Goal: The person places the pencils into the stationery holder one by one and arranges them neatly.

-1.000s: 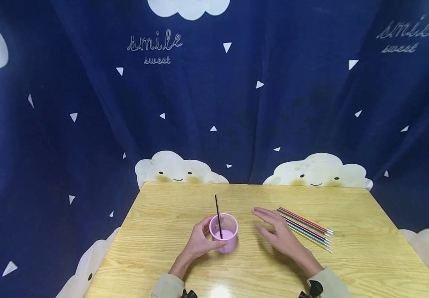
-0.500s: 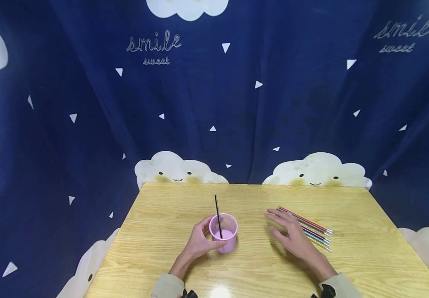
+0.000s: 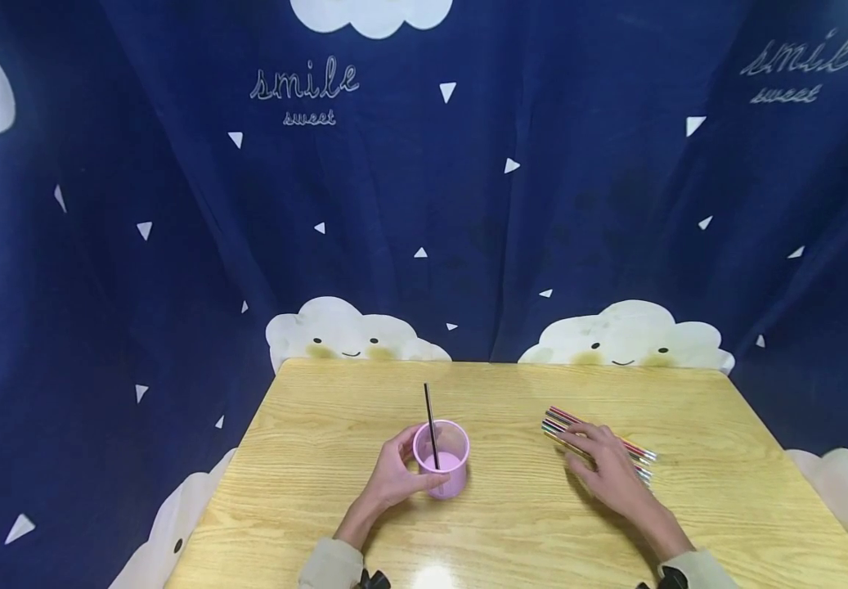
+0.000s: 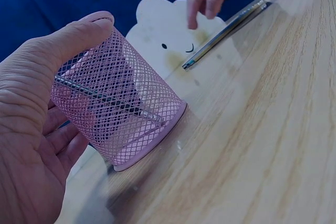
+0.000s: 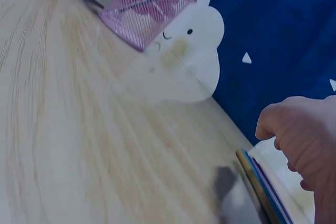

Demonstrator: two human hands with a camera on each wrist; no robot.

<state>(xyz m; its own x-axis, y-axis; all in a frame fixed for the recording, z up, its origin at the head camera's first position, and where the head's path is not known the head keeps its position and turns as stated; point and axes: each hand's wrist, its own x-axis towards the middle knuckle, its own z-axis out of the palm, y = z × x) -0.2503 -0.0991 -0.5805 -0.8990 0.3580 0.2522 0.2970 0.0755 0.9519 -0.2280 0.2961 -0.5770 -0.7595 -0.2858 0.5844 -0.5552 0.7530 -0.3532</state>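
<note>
My left hand (image 3: 397, 474) grips a pink mesh cup (image 3: 453, 484) on the table, its thumb and fingers around the sides. One dark pencil (image 3: 430, 415) leans inside the cup and sticks out above the rim. My right hand (image 3: 610, 474) hovers over or touches a row of coloured pencils (image 3: 640, 451) that lie side by side, partly hidden under it. In the right wrist view the hand (image 5: 307, 137) is beside the pencils (image 5: 262, 187) and pinches none of them; contact is hard to tell. The left wrist view shows the left hand (image 4: 31, 93) around the mesh cup (image 4: 126, 93).
The light wooden table (image 3: 350, 393) runs back to a dark blue curtain (image 3: 394, 180) printed with white clouds and triangles. Beige sleeves (image 3: 331, 564) cover both forearms.
My right hand has moved to the right, away from the cup, and is now over the pencils. The left hand and the cup have stayed in place.
</note>
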